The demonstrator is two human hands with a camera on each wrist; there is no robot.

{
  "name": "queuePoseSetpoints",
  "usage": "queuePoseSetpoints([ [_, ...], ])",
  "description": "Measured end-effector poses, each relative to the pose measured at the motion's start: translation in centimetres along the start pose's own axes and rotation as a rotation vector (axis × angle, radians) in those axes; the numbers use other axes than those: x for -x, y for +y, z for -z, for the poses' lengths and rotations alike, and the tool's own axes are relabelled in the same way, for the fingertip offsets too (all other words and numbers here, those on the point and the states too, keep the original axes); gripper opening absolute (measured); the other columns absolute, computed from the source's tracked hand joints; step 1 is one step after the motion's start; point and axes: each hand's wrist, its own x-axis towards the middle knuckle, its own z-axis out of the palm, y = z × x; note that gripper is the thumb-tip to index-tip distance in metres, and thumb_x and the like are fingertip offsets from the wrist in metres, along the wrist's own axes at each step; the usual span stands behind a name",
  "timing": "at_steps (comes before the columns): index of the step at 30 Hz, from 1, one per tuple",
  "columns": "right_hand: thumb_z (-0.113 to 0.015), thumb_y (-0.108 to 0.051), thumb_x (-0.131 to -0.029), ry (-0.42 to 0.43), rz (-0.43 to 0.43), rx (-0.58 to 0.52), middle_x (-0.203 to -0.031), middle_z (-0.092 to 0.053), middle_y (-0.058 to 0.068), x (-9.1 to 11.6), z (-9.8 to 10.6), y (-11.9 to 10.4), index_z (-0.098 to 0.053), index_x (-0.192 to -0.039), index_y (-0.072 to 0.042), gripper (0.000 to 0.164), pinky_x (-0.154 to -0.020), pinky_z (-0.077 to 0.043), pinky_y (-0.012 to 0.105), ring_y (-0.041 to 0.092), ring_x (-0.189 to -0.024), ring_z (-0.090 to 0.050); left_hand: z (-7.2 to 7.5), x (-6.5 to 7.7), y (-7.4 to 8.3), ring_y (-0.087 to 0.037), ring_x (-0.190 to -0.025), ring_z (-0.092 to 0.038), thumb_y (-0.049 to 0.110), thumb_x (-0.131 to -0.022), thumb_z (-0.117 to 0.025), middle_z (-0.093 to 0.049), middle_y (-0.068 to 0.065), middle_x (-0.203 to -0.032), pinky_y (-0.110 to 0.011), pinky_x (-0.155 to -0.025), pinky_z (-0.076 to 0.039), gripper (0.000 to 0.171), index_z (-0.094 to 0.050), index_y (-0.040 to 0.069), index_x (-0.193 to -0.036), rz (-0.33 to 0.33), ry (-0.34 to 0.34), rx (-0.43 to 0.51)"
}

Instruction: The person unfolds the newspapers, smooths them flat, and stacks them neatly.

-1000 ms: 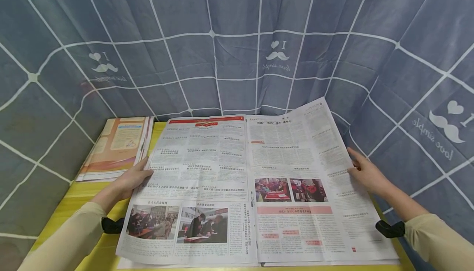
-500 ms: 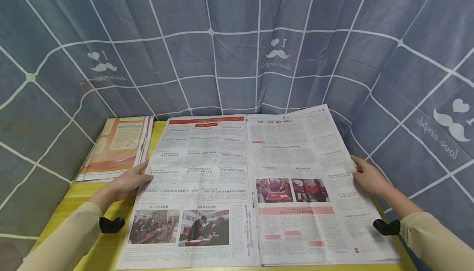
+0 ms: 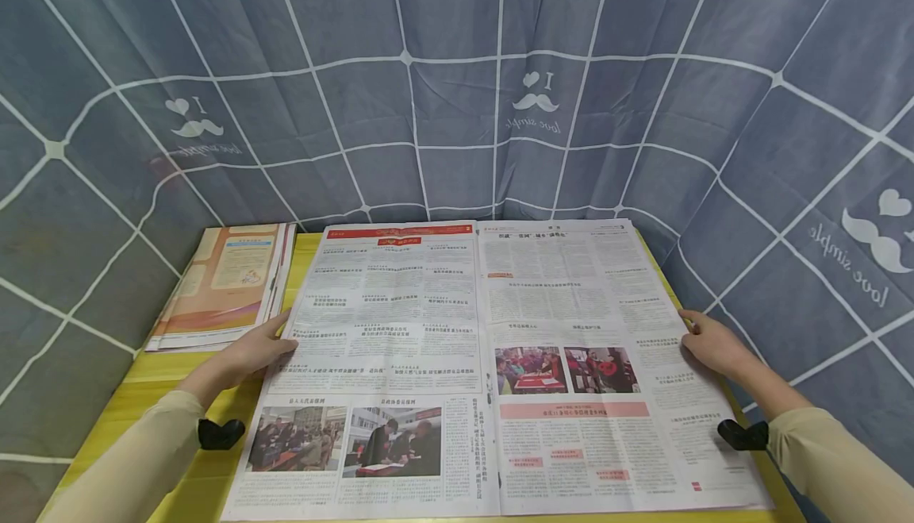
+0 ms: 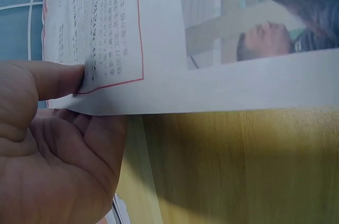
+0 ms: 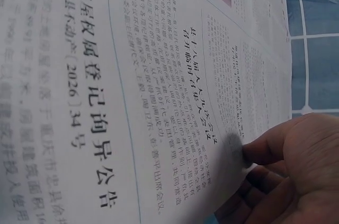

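An opened newspaper lies spread across the yellow table, its centre fold running toward me. My left hand pinches its left edge; in the left wrist view the thumb rests on the printed side, with the curled fingers beneath the sheet. At the right edge, my right hand holds the paper the same way. The right wrist view has that thumb on top of the page and the other fingers tucked behind the edge. Photos and red-headed columns face up on both pages.
A stack of folded papers with an orange cover lies on the table's left side. The yellow tabletop shows around the newspaper. A grey-blue curtain with white grid lines hangs behind and on both sides.
The right page's far corner, raised a second ago, has come down, and the newspaper now lies flatter. Its left page has also settled toward the table. Both hands keep hold of the edges.
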Motion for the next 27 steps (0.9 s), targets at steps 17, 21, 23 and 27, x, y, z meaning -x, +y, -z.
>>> queuePoseSetpoints([
  [17,-0.04,-0.009,-0.1,-0.006,0.029,0.025,-0.137,-0.036,0.053,0.0,-0.1,0.4,-0.025,-0.149,0.022,0.06,-0.086,-0.048,0.062,0.063,-0.118,-0.047,-1.0,-0.3,1.4,-0.044,-0.12,-0.051,0.017,-0.106,-0.051,-0.028,-0.04,-0.154,-0.055,-0.095,-0.043,0.078,-0.001,-0.007,-0.16,0.052,0.099,-0.32],
  [21,-0.041,-0.008,-0.1,0.007,0.041,0.045,-0.133,-0.041,0.051,-0.1,-0.3,0.4,-0.026,-0.148,0.023,0.059,-0.083,-0.05,0.06,0.06,-0.112,-0.053,-1.2,-0.1,1.8,-0.051,-0.129,-0.042,0.017,-0.105,-0.051,-0.026,-0.041,-0.154,-0.064,-0.103,-0.036,0.077,-0.003,-0.009,-0.16,0.054,0.113,-0.372],
  [23,-0.041,-0.008,-0.099,0.008,0.047,0.05,-0.131,-0.044,0.05,-0.2,-0.3,0.4,-0.026,-0.148,0.023,0.059,-0.081,-0.05,0.058,0.057,-0.109,-0.056,-1.2,-0.1,1.9,-0.051,-0.127,-0.044,0.017,-0.105,-0.052,-0.028,-0.042,-0.153,-0.063,-0.102,-0.037,0.077,-0.004,-0.01,-0.159,0.058,0.119,-0.394],
  [27,-0.043,-0.007,-0.098,0.011,0.054,0.063,-0.13,-0.046,0.049,-0.3,-0.5,0.2,-0.027,-0.148,0.023,0.06,-0.079,-0.051,0.056,0.053,-0.105,-0.058,-1.0,0.1,1.8,-0.049,-0.109,-0.055,0.018,-0.105,-0.053,-0.031,-0.045,-0.149,-0.056,-0.087,-0.047,0.078,-0.005,-0.015,-0.157,0.077,0.132,-0.449],
])
